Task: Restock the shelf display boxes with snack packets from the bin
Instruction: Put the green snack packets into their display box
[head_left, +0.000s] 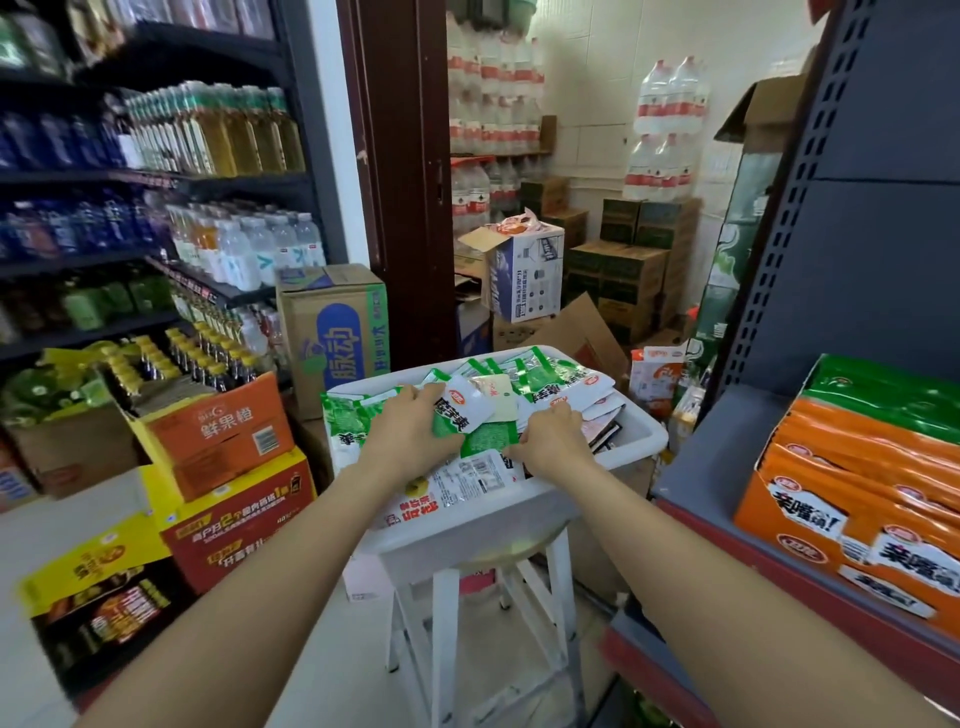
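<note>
A white bin (636, 435) sits on a white stool (447, 618) in the aisle, heaped with several green-and-white snack packets (550, 376). My left hand (410, 428) lies on the pile and grips a green-and-white packet (460, 410) between thumb and fingers. My right hand (553, 441) rests among the packets at the bin's middle, its fingers curled on the edge of a green packet (491, 435). On the right shelf stands an orange display box (810, 499) filled with orange packets (872, 441).
Drink shelves (156, 182) line the left side, with stacked cartons (218, 431) on the floor beneath. A tall carton (332, 332) stands behind the bin. A storeroom with water bottles and boxes (623, 270) opens beyond. The dark shelf upright (800, 171) rises at right.
</note>
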